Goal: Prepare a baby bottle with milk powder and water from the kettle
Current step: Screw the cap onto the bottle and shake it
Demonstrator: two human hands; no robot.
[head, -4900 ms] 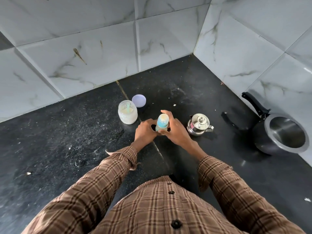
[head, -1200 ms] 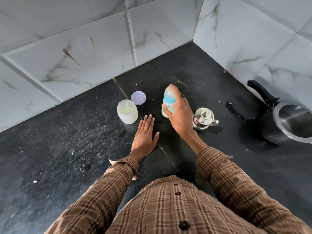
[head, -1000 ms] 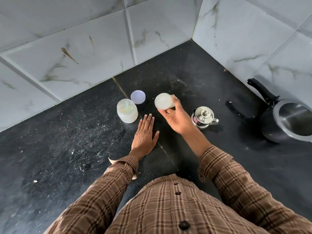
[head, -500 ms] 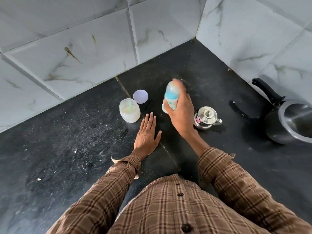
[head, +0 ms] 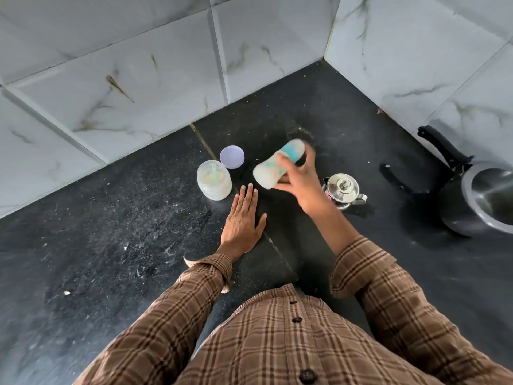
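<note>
My right hand grips the baby bottle above the black counter. The bottle is tilted nearly flat, its milky base toward me and its blue-ringed capped end pointing away; it looks blurred. My left hand rests flat on the counter, fingers straight, holding nothing. The open jar of milk powder, with a green scoop standing in it, sits just left of my left fingertips. Its round lid lies behind it. The small steel kettle, lid on, stands right of my right wrist.
A dark pressure cooker without a lid, black handle pointing to the back wall, stands at the right edge. Marble-tiled walls meet in a corner behind the objects. The black counter is speckled with powder and crumbs.
The capped bottle went from standing between both hands to being lifted by my right hand. It swings between upright and tipped over. My left hand has moved down flat onto the counter.
</note>
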